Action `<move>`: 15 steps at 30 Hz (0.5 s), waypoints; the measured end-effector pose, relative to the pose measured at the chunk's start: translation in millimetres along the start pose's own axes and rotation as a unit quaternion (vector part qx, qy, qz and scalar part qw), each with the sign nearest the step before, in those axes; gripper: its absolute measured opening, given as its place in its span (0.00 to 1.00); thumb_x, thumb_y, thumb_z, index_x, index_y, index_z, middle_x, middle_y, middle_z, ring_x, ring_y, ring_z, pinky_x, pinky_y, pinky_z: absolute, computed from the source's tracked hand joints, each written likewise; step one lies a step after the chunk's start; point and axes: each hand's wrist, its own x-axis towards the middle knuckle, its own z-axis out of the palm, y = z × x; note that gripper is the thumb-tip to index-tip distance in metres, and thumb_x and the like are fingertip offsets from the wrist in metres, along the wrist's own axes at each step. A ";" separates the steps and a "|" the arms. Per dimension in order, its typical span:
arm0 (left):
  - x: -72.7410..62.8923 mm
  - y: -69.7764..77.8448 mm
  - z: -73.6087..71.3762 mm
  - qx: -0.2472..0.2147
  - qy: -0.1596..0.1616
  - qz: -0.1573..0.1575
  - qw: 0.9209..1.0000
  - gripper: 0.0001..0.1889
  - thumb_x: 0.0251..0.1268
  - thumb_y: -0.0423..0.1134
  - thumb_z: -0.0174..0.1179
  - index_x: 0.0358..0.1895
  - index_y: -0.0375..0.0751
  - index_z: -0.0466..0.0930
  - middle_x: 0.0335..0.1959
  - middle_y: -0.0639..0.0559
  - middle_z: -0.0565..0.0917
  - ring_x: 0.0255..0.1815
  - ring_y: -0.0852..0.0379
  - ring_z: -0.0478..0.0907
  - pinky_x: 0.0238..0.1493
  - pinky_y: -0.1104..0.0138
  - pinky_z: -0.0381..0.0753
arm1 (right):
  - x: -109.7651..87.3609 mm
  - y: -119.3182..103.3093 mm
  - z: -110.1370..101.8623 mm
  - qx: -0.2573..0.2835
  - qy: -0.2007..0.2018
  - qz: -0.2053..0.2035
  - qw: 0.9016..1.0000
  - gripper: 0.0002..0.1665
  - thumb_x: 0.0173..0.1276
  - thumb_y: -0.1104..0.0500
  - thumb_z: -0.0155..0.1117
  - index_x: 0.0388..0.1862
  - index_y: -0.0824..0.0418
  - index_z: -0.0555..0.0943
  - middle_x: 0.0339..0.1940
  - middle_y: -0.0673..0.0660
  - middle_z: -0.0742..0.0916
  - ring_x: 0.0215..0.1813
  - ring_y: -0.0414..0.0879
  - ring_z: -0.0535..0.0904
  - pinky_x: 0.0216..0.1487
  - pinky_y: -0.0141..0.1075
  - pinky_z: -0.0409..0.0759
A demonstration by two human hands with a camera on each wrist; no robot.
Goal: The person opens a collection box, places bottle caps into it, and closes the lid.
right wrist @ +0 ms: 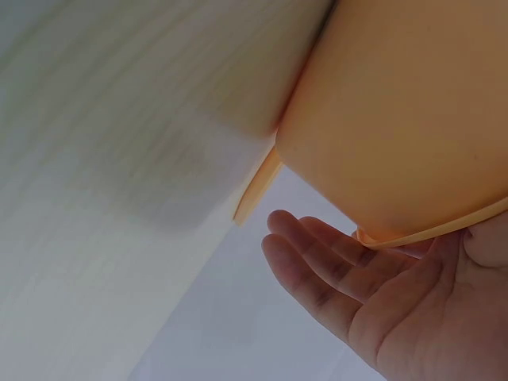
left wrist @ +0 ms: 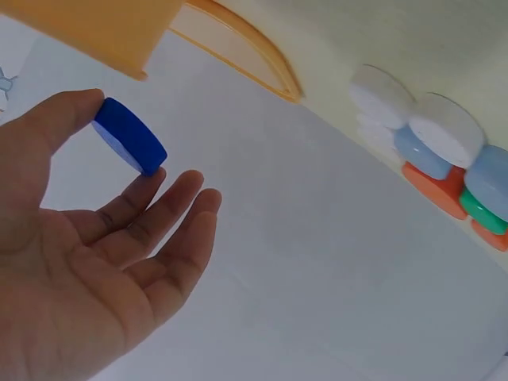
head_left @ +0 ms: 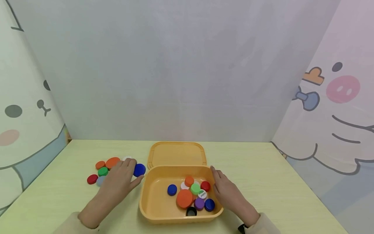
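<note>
My left hand [head_left: 118, 180] pinches a blue bottle cap [left wrist: 131, 136] between thumb and fingertip, raised beside the left wall of a yellow plastic box [head_left: 157, 208]. My right hand [head_left: 228, 191] rests at the box's right rim, its fingers [right wrist: 305, 282] extended and loose along the outside; its thumb is hidden in the right wrist view. Inside the box lie several caps, among them a large orange cap [head_left: 184, 199], a purple cap [head_left: 199, 203], a light green cap [head_left: 195, 188] and a black cap [head_left: 191, 211].
Left of the box, partly behind my left hand, more caps lie on the table [head_left: 257, 165]: a red cap [head_left: 92, 179], a green cap [head_left: 103, 171], orange, light blue and white ones. The yellow lid [head_left: 176, 154] lies behind the box. A pale curtain [head_left: 175, 71] closes off the back.
</note>
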 end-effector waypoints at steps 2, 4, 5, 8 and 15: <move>2.9 9.1 0.8 -0.002 -0.001 0.010 1.000 0.27 0.51 0.53 0.64 0.46 0.34 0.72 0.40 0.44 0.78 0.36 0.50 0.72 0.40 0.60 0.78 | 0.2 0.0 0.2 0.001 -0.003 0.003 1.000 0.31 0.67 0.63 0.48 0.68 0.66 0.58 0.59 0.62 0.74 0.59 0.55 0.73 0.53 0.48 0.75; 4.9 17.8 2.6 0.003 0.002 0.023 1.000 0.28 0.51 0.54 0.64 0.46 0.35 0.72 0.40 0.45 0.78 0.37 0.51 0.72 0.40 0.61 0.79 | 0.2 -0.1 0.0 0.003 -0.004 0.004 1.000 0.31 0.67 0.63 0.49 0.68 0.66 0.58 0.59 0.63 0.74 0.59 0.55 0.73 0.53 0.48 0.75; 5.6 21.7 3.9 0.006 0.006 0.033 0.999 0.28 0.51 0.55 0.64 0.46 0.35 0.72 0.40 0.45 0.78 0.37 0.51 0.72 0.40 0.61 0.79 | 0.3 -0.2 -0.1 0.003 -0.005 0.005 1.000 0.31 0.67 0.63 0.49 0.68 0.66 0.58 0.59 0.62 0.74 0.59 0.55 0.73 0.53 0.48 0.75; 6.6 32.3 8.7 0.018 0.018 0.069 0.997 0.27 0.50 0.55 0.64 0.45 0.35 0.72 0.40 0.45 0.79 0.37 0.51 0.73 0.39 0.62 0.78 | 0.5 -0.1 -0.3 0.002 -0.005 0.007 1.000 0.31 0.67 0.63 0.48 0.68 0.66 0.58 0.58 0.62 0.74 0.59 0.55 0.73 0.53 0.48 0.75; 6.3 56.4 20.4 0.024 0.000 0.113 0.993 0.26 0.51 0.54 0.64 0.44 0.35 0.73 0.40 0.45 0.78 0.38 0.50 0.72 0.39 0.62 0.77 | 0.6 -0.2 -0.4 0.001 -0.008 0.007 1.000 0.31 0.66 0.63 0.50 0.68 0.66 0.58 0.58 0.62 0.74 0.58 0.55 0.74 0.52 0.48 0.76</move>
